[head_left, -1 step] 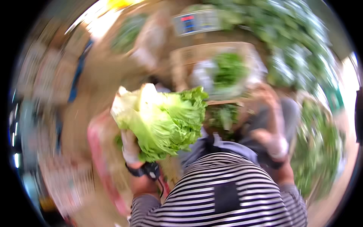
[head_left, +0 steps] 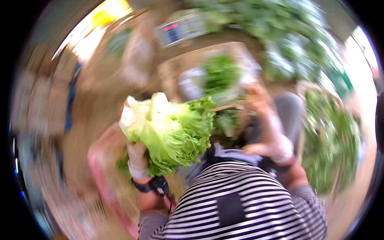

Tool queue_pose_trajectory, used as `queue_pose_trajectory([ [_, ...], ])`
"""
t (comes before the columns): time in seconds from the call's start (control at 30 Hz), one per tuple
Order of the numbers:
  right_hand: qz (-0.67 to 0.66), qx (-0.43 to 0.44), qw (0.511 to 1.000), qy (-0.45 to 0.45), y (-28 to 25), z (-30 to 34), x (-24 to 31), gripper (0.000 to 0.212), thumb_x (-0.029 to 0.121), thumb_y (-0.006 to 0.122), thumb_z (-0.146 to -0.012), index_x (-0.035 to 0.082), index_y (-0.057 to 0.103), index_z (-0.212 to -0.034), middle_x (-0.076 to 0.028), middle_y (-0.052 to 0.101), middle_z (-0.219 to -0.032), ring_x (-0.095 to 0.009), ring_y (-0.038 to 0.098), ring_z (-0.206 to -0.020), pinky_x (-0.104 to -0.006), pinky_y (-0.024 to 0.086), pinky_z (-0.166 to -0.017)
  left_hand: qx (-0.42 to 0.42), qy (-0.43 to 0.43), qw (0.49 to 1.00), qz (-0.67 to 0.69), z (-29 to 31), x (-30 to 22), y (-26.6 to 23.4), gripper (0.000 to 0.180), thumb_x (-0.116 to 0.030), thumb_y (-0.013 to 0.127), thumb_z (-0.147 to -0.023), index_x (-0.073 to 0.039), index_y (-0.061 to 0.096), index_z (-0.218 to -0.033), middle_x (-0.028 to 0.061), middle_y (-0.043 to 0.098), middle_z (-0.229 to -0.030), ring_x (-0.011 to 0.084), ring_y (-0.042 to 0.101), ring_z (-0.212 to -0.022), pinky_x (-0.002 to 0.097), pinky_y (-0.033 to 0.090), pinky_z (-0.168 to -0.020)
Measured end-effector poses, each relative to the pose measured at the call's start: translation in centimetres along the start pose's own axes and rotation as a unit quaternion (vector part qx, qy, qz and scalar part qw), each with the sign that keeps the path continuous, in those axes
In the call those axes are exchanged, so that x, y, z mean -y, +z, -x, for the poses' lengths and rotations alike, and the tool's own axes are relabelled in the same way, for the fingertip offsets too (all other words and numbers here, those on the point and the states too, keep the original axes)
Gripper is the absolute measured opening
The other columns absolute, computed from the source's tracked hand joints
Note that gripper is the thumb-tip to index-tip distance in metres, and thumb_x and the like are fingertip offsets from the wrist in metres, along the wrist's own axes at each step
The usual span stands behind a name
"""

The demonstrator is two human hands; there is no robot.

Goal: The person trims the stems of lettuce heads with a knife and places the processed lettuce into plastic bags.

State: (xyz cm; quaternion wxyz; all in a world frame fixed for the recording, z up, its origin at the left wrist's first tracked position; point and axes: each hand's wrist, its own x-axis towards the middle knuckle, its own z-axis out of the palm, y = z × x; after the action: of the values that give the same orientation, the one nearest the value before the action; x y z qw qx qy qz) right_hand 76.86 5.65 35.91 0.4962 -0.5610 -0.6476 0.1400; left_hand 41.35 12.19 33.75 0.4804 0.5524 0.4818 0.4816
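Observation:
Light green leafy lettuce (head_left: 170, 132) rests in my left hand (head_left: 138, 158), pale stem ends toward the upper left and frilly leaves to the right. The lettuce hides most of that hand's fingers. My right hand (head_left: 266, 124) is blurred but spread, its thumb apart and nothing in it. It is beside the near right corner of a cardboard box (head_left: 170, 74). Inside that box, a clear plastic bag (head_left: 190, 82) surrounds green leaves (head_left: 222, 74).
A scale with a lit display (head_left: 182, 30) stands beyond the box. Leafy greens (head_left: 264, 28) in plastic fill the far right, with more greens (head_left: 330, 140) at the right. A pink-edged sack (head_left: 98, 160) lies at my left, near stacked cartons (head_left: 48, 100).
The whole view has swung, so the box, scale and greens appear farther left. My left hand keeps hold of the lettuce; my right hand stays spread.

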Motion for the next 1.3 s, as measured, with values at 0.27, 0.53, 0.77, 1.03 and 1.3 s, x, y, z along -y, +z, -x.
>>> queue_pose_trajectory([
  [0.27,0.13,-0.075,0.986,-0.08,-10.0,4.1,-3.0,0.028,0.016,0.074,-0.071,0.013,0.066,-0.098,-0.009,0.059,-0.105,-0.029,0.056,-0.102,-0.0376,0.049,-0.084,0.513,-0.246,0.785,0.244,-2.6,0.1,28.4,0.065,-0.032,0.066,-0.082,0.0,0.039,-0.132,0.0095,0.053,-0.121,0.0175,0.056,-0.103,0.0295,0.048,-0.086],
  [0.53,0.713,-0.185,0.547,0.398,-26.0,18.4,-7.7,0.041,0.027,0.074,-0.073,0.012,0.061,-0.11,-0.013,0.059,-0.118,-0.031,0.053,-0.111,-0.0385,0.043,-0.095,0.506,-0.527,0.621,0.284,0.7,1.3,35.2,0.06,-0.038,0.062,-0.085,-0.007,0.043,-0.132,0.0121,0.054,-0.124,0.0261,0.055,-0.111,0.0406,0.046,-0.094],
  [0.77,0.485,-0.097,0.734,0.466,-24.3,17.2,-18.9,0.043,0.028,0.069,-0.075,0.011,0.056,-0.112,-0.011,0.063,-0.095,-0.03,0.062,-0.087,-0.0396,0.05,-0.075,0.639,-0.357,0.63,0.261,0.8,-1.4,37.3,0.091,-0.05,0.071,-0.073,-0.007,0.026,-0.14,0.0125,0.041,-0.133,0.0232,0.047,-0.118,0.0392,0.043,-0.098],
  [1.03,0.201,-0.373,0.784,0.454,-25.7,21.3,-14.6,0.023,0.021,0.051,-0.09,0.006,0.053,-0.108,-0.013,0.061,-0.08,-0.024,0.061,-0.066,-0.0348,0.047,-0.06,0.645,0.116,0.754,-0.048,1.3,-9.1,43.5,0.072,-0.023,0.076,-0.064,-0.006,0.042,-0.125,0.0099,0.052,-0.114,0.0252,0.051,-0.106,0.0366,0.041,-0.091],
  [1.3,0.099,-0.291,0.915,0.263,-22.4,20.1,-7.2,0.029,0.02,0.058,-0.09,0.006,0.057,-0.116,-0.002,0.054,-0.072,-0.01,0.051,-0.059,-0.0237,0.045,-0.058,0.482,0.398,0.728,-0.282,4.2,-2.2,50.5,0.07,-0.033,0.076,-0.057,-0.004,0.047,-0.114,0.0134,0.053,-0.104,0.032,0.049,-0.101,0.0443,0.037,-0.089],
])
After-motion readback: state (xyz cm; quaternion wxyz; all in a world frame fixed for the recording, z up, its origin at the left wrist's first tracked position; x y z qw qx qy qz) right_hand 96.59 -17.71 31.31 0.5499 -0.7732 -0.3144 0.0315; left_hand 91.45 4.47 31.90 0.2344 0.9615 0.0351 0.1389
